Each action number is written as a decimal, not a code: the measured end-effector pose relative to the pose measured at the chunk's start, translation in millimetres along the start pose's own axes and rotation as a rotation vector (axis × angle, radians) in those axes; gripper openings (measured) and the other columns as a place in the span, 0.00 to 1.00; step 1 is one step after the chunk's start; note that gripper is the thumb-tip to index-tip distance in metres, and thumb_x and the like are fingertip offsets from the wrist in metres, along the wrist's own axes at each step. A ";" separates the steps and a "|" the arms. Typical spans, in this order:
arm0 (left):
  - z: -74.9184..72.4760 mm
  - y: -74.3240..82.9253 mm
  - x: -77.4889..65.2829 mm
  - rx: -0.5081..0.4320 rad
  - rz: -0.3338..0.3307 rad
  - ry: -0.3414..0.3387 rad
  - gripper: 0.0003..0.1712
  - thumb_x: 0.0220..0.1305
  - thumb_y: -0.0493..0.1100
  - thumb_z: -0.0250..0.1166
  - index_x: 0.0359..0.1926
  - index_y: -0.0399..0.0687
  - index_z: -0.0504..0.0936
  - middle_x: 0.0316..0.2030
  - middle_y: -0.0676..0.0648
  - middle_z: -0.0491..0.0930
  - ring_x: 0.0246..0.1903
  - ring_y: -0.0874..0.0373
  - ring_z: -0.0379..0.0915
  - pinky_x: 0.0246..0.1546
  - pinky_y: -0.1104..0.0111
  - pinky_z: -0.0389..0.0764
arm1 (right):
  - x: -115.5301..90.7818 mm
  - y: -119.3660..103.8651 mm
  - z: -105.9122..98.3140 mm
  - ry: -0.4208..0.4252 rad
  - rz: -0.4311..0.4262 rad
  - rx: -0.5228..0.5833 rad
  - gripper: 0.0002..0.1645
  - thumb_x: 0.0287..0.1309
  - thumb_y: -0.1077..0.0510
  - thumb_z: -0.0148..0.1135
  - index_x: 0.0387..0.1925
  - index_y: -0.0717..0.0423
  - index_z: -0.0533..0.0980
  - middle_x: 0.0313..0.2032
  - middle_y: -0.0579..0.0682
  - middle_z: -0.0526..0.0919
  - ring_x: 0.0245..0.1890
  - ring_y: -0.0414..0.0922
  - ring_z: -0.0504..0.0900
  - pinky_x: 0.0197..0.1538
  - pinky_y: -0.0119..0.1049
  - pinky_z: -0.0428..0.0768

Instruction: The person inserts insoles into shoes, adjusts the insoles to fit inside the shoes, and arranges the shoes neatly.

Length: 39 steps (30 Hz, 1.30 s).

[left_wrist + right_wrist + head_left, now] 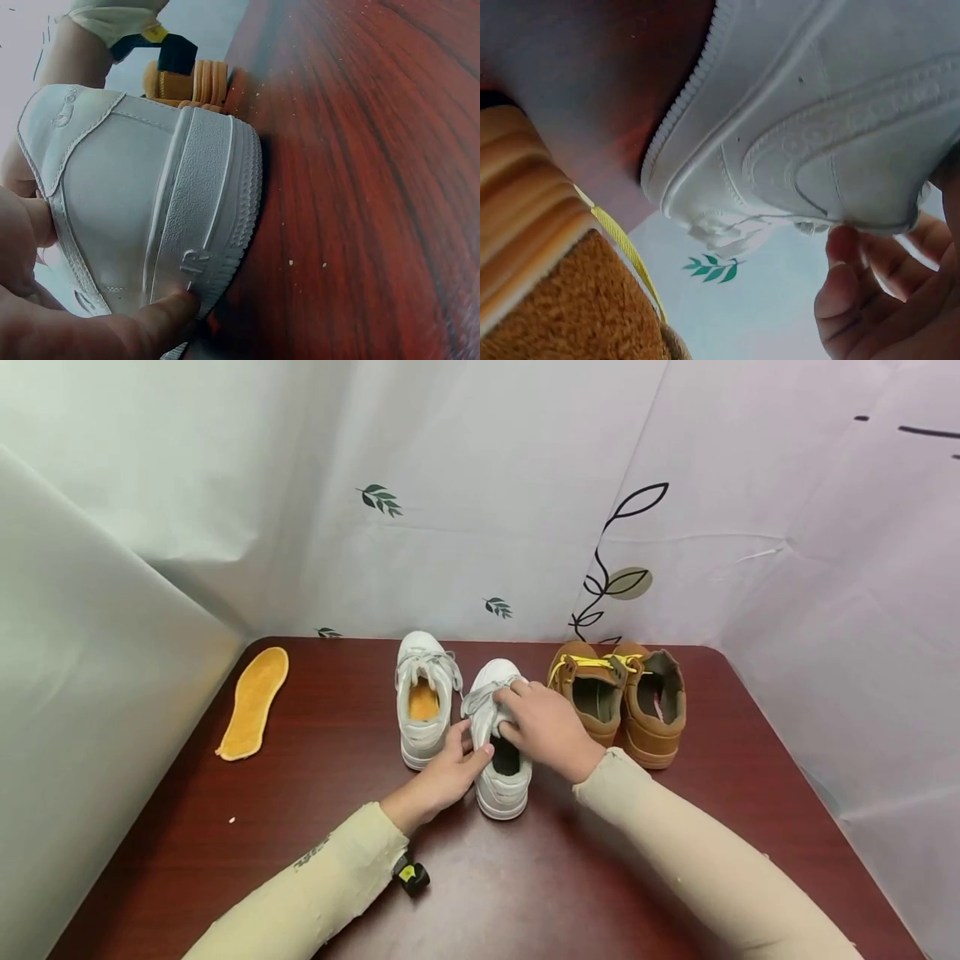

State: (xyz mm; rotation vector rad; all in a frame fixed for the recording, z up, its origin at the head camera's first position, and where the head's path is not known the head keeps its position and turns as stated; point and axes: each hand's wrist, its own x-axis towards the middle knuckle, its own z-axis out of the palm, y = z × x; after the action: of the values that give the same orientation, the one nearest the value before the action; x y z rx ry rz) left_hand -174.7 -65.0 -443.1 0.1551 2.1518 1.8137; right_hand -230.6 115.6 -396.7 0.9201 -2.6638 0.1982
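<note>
A white sneaker [502, 797] stands on the table, toe pointing away, its inside dark. My left hand [446, 772] holds its left side, thumb at the collar. In the left wrist view, one digit of the left hand [82, 330] presses low on the sneaker's [120, 187] sole edge. My right hand [551, 722] reaches over from the right and pinches the tongue and laces. The right wrist view shows bent fingers of the right hand [885, 292] at the sneaker's [780, 150] upper edge. Left of it stands the matching white sneaker [422, 647], with an orange-yellow insole [423, 700] inside.
A loose orange-yellow insole [253, 702] lies at the table's far left. Two brown shoes [654, 743] with yellow laces stand close on the right, near my right forearm. A pale curtain [480, 527] hangs behind the dark red table [337, 718].
</note>
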 end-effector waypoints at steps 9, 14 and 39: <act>3.3 -0.9 -0.8 -0.050 0.010 0.020 0.41 0.77 0.45 0.54 0.76 0.36 0.41 0.73 0.20 0.55 0.72 0.33 0.57 0.74 0.40 0.61 | 13.5 5.5 -0.8 -0.019 0.227 0.195 0.09 0.53 0.52 0.62 0.30 0.50 0.72 0.29 0.48 0.76 0.26 0.47 0.74 0.27 0.46 0.77; 3.6 -1.2 -1.6 -0.046 0.007 0.014 0.39 0.78 0.45 0.53 0.76 0.35 0.42 0.74 0.21 0.54 0.73 0.34 0.57 0.74 0.40 0.61 | 12.0 10.2 9.0 0.016 0.283 0.368 0.07 0.61 0.54 0.57 0.37 0.54 0.75 0.34 0.53 0.77 0.30 0.49 0.74 0.35 0.47 0.78; 1.0 -2.9 -0.4 0.132 0.060 0.022 0.37 0.79 0.46 0.50 0.77 0.33 0.46 0.72 0.23 0.61 0.72 0.36 0.58 0.75 0.40 0.60 | -6.1 8.6 28.6 0.133 0.314 0.360 0.18 0.72 0.52 0.49 0.50 0.52 0.82 0.49 0.57 0.88 0.52 0.53 0.85 0.57 0.57 0.84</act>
State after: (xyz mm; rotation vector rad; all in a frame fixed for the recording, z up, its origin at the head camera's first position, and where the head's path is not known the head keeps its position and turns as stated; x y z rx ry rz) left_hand -173.6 -64.7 -446.0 0.2342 2.3065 1.7118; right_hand -238.5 119.2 -426.0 0.5487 -2.6775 0.8025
